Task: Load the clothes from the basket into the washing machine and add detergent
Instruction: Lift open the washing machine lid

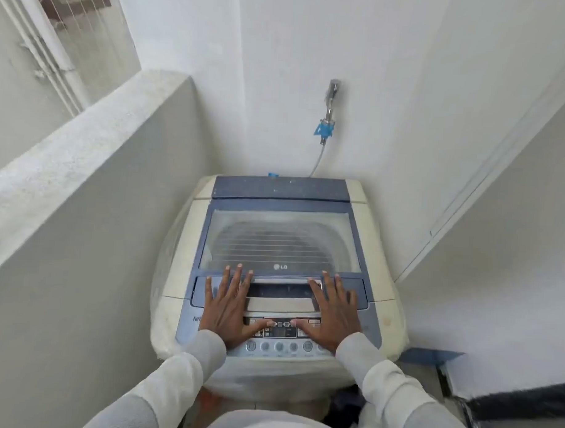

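A cream and blue top-loading washing machine (380, 316) stands in a narrow corner straight ahead of me. Its glass lid (280, 239) is down, and the ribbed drum shows through it. My left hand (228, 304) lies flat on the left of the front panel, fingers straight and spread toward the lid's front edge. My right hand (330, 310) lies flat in the same way on the right side. Both thumbs point inward over the control panel (278, 332). Neither hand holds anything. No basket, clothes or detergent are clearly in view.
A low grey parapet wall (84, 162) runs close along the machine's left. White walls close the back and right. A metal tap (331, 97) with a blue connector and hose hangs above the machine. A dark ledge (508, 394) lies at the lower right.
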